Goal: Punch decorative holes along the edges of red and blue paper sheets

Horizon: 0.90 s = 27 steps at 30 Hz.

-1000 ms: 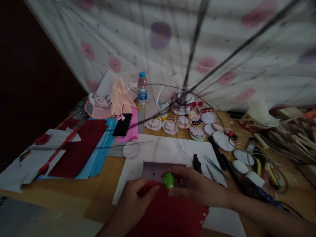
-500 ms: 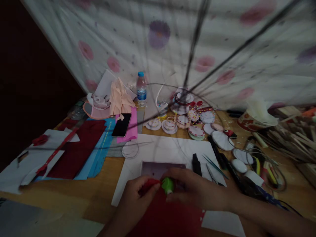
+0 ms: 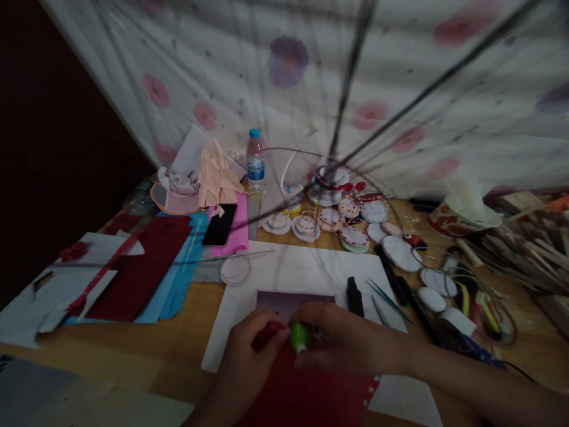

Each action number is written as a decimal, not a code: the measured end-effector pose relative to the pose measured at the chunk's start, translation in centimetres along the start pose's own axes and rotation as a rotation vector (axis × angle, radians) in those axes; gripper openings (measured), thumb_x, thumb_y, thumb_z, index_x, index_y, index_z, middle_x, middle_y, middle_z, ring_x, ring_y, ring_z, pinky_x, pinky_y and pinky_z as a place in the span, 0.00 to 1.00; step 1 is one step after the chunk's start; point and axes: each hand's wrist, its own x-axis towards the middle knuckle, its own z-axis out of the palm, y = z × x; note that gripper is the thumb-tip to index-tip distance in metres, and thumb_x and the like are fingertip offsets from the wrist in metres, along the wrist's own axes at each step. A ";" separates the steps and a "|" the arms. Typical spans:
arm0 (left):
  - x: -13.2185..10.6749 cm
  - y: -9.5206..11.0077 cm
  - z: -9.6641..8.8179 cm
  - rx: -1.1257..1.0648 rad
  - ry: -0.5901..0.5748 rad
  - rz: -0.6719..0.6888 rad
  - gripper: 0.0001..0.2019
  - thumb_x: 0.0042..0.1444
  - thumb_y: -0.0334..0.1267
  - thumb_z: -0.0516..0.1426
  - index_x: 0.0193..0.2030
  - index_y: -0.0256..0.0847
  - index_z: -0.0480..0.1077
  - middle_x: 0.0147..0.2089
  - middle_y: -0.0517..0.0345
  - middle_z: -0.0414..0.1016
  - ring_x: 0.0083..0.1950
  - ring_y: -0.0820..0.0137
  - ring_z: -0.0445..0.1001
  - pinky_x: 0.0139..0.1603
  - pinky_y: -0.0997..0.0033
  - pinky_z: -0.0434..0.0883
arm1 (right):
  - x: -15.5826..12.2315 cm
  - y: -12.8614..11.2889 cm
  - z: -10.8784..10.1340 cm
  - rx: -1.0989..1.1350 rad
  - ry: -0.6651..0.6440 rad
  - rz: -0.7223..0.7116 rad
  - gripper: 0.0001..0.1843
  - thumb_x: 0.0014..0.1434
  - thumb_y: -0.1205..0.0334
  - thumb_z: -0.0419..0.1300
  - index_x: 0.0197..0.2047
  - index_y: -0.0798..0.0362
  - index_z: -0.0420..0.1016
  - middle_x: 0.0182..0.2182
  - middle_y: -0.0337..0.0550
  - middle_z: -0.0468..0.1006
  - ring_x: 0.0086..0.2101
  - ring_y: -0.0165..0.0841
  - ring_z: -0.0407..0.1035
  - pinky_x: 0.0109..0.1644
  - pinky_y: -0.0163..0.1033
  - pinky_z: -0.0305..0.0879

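Observation:
My left hand point(image 3: 249, 350) is closed in a pinch on a small red piece of fabric point(image 3: 267, 335), most of it covered by the fingers. Close beside it, my right hand point(image 3: 342, 344) grips a small green bottle-like thing point(image 3: 300, 337) with a pale end pointing down. The two hands nearly meet, thumbs facing each other. Below them spreads a larger red cloth point(image 3: 297, 391) with a white-dotted edge at its right. A purple-grey rectangular sheet or pad point(image 3: 293, 299) on white paper point(image 3: 311, 267) is partly hidden behind the hands.
Right of the paper lie a black marker point(image 3: 354, 296), tweezers point(image 3: 387, 299) and pliers. Several small fabric hats point(image 3: 329, 218) stand at the back. Leftward are a phone point(image 3: 220, 224), a water bottle point(image 3: 255, 161) and folded dark red cloth point(image 3: 146, 267). Dark wires cross the view.
The green thing has tilted slightly more upright between the hands. The dotted edge of the red cloth has shifted a little to the right. Both hands keep nearly the same place.

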 end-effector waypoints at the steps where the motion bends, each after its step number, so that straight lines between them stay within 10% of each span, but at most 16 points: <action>1: 0.0 0.0 0.0 0.001 0.004 -0.006 0.05 0.56 0.38 0.56 0.31 0.41 0.71 0.32 0.59 0.74 0.36 0.66 0.72 0.37 0.72 0.67 | 0.0 -0.1 -0.1 -0.005 -0.004 0.006 0.09 0.52 0.61 0.64 0.36 0.55 0.71 0.27 0.33 0.67 0.27 0.27 0.61 0.29 0.31 0.55; 27: -0.1 -0.3 0.6 0.027 0.069 0.021 0.07 0.56 0.39 0.55 0.30 0.41 0.70 0.29 0.60 0.72 0.33 0.67 0.70 0.34 0.73 0.66 | 0.8 0.9 1.3 -0.148 0.182 -0.108 0.13 0.45 0.58 0.71 0.28 0.55 0.72 0.26 0.37 0.72 0.31 0.32 0.65 0.36 0.34 0.58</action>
